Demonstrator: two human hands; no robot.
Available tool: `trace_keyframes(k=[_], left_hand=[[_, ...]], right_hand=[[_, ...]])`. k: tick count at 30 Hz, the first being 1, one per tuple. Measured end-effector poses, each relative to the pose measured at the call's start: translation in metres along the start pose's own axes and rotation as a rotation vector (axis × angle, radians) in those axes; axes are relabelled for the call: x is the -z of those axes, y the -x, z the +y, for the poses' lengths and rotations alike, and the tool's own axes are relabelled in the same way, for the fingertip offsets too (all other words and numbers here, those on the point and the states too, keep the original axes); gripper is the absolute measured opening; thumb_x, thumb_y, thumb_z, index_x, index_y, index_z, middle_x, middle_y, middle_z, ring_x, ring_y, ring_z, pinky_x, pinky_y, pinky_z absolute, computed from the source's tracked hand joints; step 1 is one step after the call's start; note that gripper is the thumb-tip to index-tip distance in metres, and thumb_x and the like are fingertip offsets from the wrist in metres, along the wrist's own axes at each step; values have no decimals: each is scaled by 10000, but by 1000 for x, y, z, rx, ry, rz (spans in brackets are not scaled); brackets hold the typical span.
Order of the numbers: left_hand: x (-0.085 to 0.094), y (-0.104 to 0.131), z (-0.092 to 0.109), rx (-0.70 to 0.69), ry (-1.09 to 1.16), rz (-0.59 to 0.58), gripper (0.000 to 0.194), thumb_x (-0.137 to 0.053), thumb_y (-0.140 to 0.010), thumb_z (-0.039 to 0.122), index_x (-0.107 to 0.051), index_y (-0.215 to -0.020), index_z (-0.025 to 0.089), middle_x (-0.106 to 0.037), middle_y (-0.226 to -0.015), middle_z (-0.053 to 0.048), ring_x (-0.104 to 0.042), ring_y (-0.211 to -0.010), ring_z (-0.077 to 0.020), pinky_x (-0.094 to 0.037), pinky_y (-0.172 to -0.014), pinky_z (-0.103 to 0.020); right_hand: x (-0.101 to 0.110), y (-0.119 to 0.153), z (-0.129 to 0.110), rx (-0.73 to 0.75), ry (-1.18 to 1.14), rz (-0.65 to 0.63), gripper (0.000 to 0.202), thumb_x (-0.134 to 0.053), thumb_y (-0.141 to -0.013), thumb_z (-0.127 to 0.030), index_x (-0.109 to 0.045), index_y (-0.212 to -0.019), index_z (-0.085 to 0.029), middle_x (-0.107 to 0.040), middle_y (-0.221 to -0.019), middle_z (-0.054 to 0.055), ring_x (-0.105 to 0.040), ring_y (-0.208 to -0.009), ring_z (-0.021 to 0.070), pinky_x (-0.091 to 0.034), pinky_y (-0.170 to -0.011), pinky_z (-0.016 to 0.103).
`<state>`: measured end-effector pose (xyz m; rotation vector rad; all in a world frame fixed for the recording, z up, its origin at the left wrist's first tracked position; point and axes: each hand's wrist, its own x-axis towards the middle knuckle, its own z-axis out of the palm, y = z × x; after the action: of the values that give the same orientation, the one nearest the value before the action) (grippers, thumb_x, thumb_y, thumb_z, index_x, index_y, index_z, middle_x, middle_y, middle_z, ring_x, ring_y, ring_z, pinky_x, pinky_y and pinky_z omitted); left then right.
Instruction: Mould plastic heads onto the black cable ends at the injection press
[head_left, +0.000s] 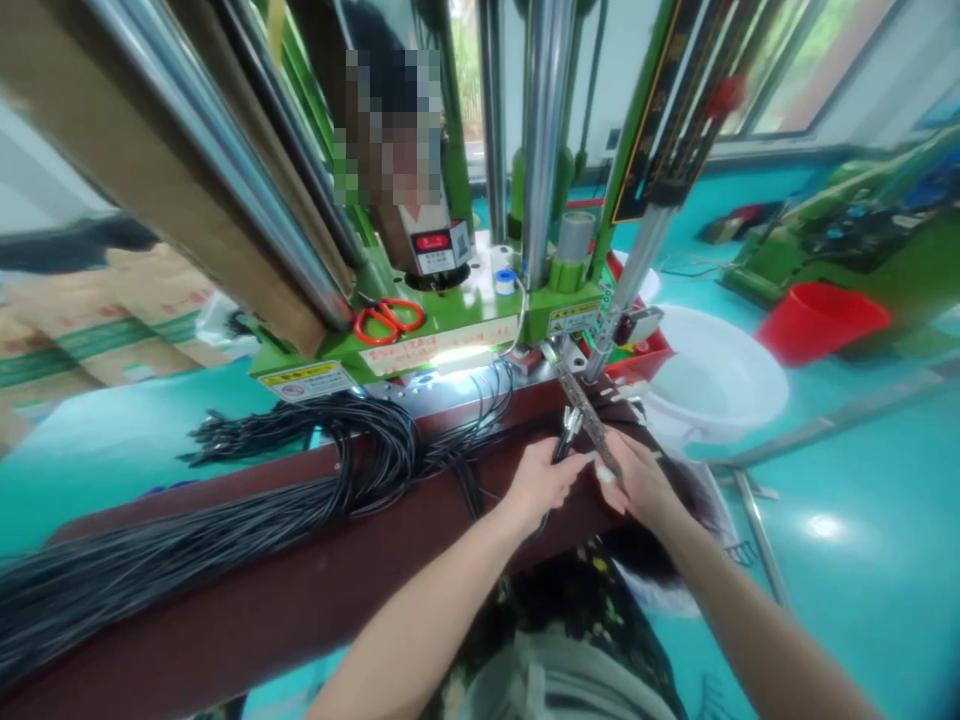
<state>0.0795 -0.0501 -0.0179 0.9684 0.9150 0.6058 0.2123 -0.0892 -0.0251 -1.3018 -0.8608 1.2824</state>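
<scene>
My left hand (541, 486) is closed around a few black cables (561, 446); silvery plug-like ends (572, 422) stick out past the fingers. Beside it, my right hand (636, 482) grips the near end of a long, narrow metal bar (581, 402). This bar slants away toward the base of the green machine (450, 318). The cable ends lie close against the bar's left side; whether they touch it I cannot tell. Under both hands is a dark red-brown bench (420, 545). Looped black cables (375, 440) lie to the left of my hands.
A long bundle of black cables (187, 545) stretches along the bench's left. Orange-handled scissors (388, 322) and a small blue-and-white roll (505, 282) rest on the machine. At right stand a white tub (765, 385) and a red bucket (821, 325). Behind the machine is a person.
</scene>
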Motion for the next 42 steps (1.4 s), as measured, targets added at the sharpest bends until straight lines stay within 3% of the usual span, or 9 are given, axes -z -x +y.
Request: trace_keyframes(k=[6,20,25,29,32,36,42], left_hand=[[-3,-2,0,-49,-82,63,230,-612,-666,330,-441,-675,176,-364,-430,83,-280,-334,-29,-178,-313,-150],[0,-6,-9,-121,-107,115,276,-672,-633,367,-488,-637,160,-375,-453,76,-299,-379,-35,-211,-371,-171],[0,-6,-11,-159,-138,148,263,-656,-655,363,-488,-631,163,-407,-461,68,-336,-394,-47,-244,-395,-180],[2,-6,-8,-286,-197,171,272,-541,-759,405,-512,-650,157,-455,-513,41,-402,-442,-62,-313,-433,-184],[2,-4,-2,-345,-102,237,285,-465,-810,452,-513,-777,173,-415,-500,64,-364,-419,-57,-300,-410,-175],[0,5,5,-346,25,141,258,-405,-846,471,-403,-869,213,-368,-435,102,-284,-357,-57,-234,-359,-164],[2,11,13,-165,128,-32,233,-517,-794,377,-367,-747,205,-385,-410,100,-271,-311,-42,-183,-334,-164]], right_hand=[[-6,-2,7,59,-5,73,387,-449,-845,-465,-534,-1057,-153,-418,-422,-97,-308,-236,42,-220,-235,148],[-5,4,6,36,111,105,470,-466,-816,-480,-545,-1144,-153,-466,-470,-56,-304,-276,44,-224,-249,161],[-8,6,8,86,248,137,450,-490,-809,-488,-569,-1123,-176,-503,-540,-25,-445,-435,86,-371,-359,179],[-9,5,11,21,98,177,438,-505,-803,-477,-556,-1118,-176,-480,-547,-42,-364,-360,50,-272,-290,161],[-8,3,12,22,11,215,420,-508,-803,-457,-542,-1110,-173,-471,-540,-56,-323,-309,36,-234,-256,158],[-5,2,15,36,-17,190,413,-502,-806,-462,-538,-1106,-181,-459,-506,-69,-311,-282,35,-232,-246,157],[0,3,19,19,-65,114,404,-534,-797,-455,-552,-1104,-194,-473,-515,-61,-317,-308,32,-252,-266,156]])
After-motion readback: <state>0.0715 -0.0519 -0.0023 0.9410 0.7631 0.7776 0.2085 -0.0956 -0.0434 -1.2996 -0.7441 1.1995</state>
